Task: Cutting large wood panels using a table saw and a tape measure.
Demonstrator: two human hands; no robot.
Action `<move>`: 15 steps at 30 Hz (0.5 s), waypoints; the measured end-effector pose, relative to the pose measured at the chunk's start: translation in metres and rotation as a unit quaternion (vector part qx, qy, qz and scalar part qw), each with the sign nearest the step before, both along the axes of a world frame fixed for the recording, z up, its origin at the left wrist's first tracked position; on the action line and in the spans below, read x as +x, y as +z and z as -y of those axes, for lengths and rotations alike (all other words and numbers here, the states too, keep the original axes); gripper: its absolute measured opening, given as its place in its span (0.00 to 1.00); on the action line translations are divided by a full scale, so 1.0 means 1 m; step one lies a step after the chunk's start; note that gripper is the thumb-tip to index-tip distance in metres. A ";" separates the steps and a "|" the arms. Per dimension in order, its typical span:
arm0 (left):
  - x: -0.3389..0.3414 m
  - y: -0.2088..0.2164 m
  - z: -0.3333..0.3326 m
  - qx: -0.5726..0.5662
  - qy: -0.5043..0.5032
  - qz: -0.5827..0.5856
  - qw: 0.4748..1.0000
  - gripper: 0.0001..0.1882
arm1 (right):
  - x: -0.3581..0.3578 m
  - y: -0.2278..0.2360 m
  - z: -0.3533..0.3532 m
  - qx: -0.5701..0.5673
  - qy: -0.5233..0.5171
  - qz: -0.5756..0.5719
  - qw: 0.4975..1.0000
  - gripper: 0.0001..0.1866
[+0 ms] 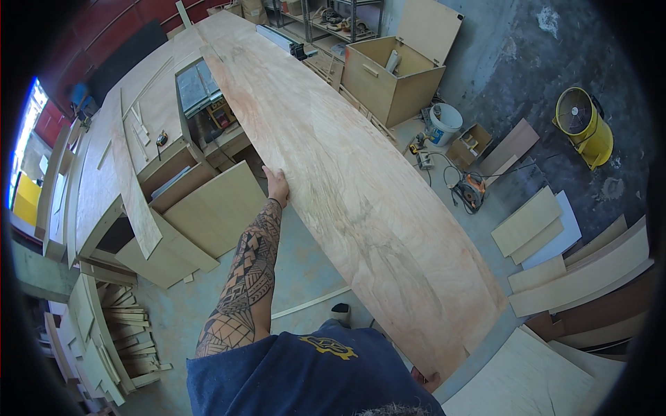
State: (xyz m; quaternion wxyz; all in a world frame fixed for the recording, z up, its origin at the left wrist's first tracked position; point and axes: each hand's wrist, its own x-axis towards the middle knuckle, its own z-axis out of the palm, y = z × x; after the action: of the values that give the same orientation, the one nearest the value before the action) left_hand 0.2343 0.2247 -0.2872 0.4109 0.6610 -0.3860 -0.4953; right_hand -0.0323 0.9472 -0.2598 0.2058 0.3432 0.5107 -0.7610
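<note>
A long plywood sheet (361, 201) stretches from the worktable at the far upper left down to my body. My left hand (276, 186) grips its left edge about midway, with the thumb side showing and the other fingers hidden beneath. Partly visible below, my right hand (427, 379) is closed on the sheet's near end by my torso. Most of that hand is concealed under the wood. The far part of the sheet lies over or beside a table saw (200, 87) set into the worktable (163, 114); contact there is unclear.
A tape measure (161, 138) and thin strips lie on the worktable. To the right are an open wooden box (388, 83), a white bucket (445, 123), an orange circular saw (472, 188) with its cord, and a yellow blower (586, 128). Plywood offcuts (531, 222) lean nearby.
</note>
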 end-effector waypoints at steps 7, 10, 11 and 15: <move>-0.031 -0.008 -0.124 -0.054 0.056 -0.056 0.995 0.42 | -0.001 -0.001 -0.014 -0.046 0.108 0.012 0.993 0.38; -0.079 -0.011 -0.242 -0.003 0.073 -0.199 0.977 0.39 | 0.022 0.070 0.041 0.049 0.074 -0.026 0.996 0.40; -0.081 -0.016 -0.255 -0.006 0.078 -0.196 0.977 0.39 | 0.018 0.082 0.038 0.047 0.079 -0.024 0.995 0.40; -0.100 -0.048 -0.267 -0.077 0.036 -0.215 0.973 0.30 | 0.008 0.112 0.023 0.034 0.235 0.042 0.970 0.41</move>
State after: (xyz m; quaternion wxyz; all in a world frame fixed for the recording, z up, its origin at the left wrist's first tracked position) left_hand 0.1345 0.4921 -0.3349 0.5519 0.5187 -0.3013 -0.5794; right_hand -0.0241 0.9239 -0.1475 0.3887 0.2518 0.5934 -0.6583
